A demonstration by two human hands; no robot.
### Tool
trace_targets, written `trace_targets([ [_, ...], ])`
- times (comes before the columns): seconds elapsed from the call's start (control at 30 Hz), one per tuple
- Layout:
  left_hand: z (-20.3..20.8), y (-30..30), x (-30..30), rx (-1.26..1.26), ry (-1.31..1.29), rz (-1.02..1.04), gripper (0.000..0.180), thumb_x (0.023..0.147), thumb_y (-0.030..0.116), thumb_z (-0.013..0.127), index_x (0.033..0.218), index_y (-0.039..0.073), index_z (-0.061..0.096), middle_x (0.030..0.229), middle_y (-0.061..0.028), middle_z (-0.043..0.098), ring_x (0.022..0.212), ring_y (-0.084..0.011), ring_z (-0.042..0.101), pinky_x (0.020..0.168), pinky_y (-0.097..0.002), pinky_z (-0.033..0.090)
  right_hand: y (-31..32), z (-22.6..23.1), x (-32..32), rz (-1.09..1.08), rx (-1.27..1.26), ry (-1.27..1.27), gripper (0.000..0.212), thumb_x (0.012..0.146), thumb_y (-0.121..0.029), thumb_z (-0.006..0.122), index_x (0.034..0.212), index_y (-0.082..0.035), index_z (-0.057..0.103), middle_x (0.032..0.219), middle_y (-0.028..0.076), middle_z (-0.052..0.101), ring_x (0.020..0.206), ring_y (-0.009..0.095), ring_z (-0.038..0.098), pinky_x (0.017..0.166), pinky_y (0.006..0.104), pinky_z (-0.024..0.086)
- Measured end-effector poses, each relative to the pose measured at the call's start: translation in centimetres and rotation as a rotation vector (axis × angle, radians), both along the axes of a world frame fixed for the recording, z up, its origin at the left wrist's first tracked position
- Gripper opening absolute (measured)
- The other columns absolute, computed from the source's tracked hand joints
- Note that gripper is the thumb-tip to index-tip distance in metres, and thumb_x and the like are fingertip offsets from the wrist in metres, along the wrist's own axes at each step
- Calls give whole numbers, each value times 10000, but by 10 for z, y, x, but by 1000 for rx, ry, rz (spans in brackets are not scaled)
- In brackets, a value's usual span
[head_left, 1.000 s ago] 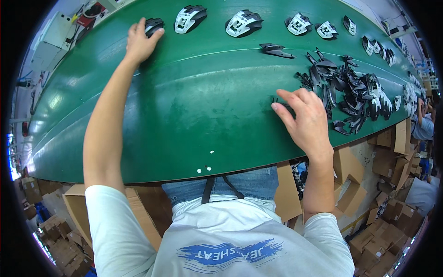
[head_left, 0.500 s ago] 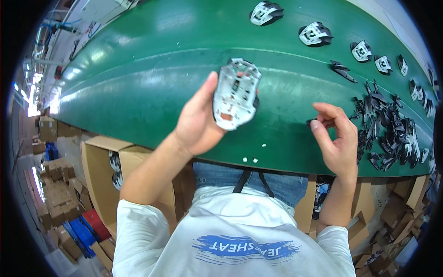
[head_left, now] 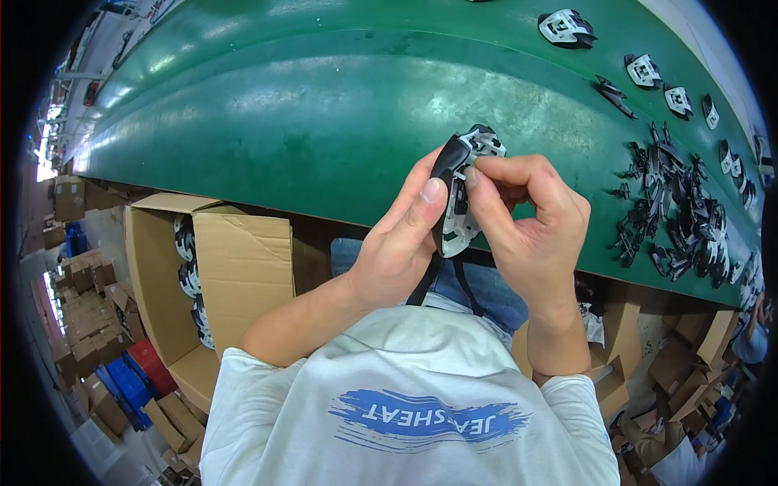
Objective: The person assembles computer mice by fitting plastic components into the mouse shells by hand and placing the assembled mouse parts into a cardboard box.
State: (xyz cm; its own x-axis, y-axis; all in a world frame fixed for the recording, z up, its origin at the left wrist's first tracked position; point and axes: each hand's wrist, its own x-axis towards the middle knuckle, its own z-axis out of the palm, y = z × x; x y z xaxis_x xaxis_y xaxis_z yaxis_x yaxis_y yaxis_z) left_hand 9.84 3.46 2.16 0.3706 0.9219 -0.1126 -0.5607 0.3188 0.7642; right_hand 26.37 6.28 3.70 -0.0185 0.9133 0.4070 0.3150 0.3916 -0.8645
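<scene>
My left hand (head_left: pixel 401 231) is closed round a computer mouse shell (head_left: pixel 455 162), white inside with a black side panel. The shell is held tilted on its edge above the front of the green table. My right hand (head_left: pixel 539 219) meets it from the right, thumb and forefinger pinched together against the shell's inner face. Whatever is between those fingertips is hidden. To the right lies a heap of loose black plastic mouse parts (head_left: pixel 660 190), with one separate black piece (head_left: pixel 616 97) behind it.
Several white-and-black mouse shells (head_left: pixel 566 29) stand in a row along the far right of the green table (head_left: pixel 284 138). An open cardboard box (head_left: pixel 247 267) with shells inside is below the table edge at left. More cardboard boxes (head_left: pixel 697 348) stand at lower right.
My left hand has brought the shell nearer to me and turned it onto its edge. My right hand, which pinched a small black part over the table, has moved left to the shell.
</scene>
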Motion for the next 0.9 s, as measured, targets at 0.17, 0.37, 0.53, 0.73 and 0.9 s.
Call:
trace_targets([
  [0.17,-5,-5,-1,0,-27,-2,569,1216,358,334,1671,17,311,1559,-100,514,1461,-177,479,1237,-358,359,-13,-9,-3,-55,95,-135,171,836,48,831,953,-19,726,817,87,726,666,192,723,597,316,586],
  [0.37,-4,-11,2,-88,-53,-40,554,1221,346,323,1671,23,324,1552,-88,523,1433,-160,498,1218,-338,376,-11,-15,7,-61,253,-229,219,781,40,843,941,-56,728,812,58,707,683,231,701,605,345,553],
  [0.53,-7,-12,1,-84,28,-45,551,1221,342,324,1675,29,319,1538,-87,530,1431,-145,495,1206,-326,385,-13,-22,7,13,265,-352,223,797,21,836,964,-68,718,837,48,699,698,243,686,628,361,555],
  [0.73,-5,-10,0,-133,14,-111,554,1217,356,327,1678,49,307,1517,-105,552,1396,-170,544,1177,-337,432,-22,-11,14,49,153,-256,307,854,21,823,1146,-45,755,928,74,763,714,234,713,644,343,572],
  [0.9,0,-9,6,-131,-76,56,547,1214,391,236,1623,71,408,1556,-114,566,1447,-233,559,1205,-441,470,-23,-6,28,25,142,-235,454,867,13,816,1312,-18,732,1160,163,733,998,250,729,813,358,590],
])
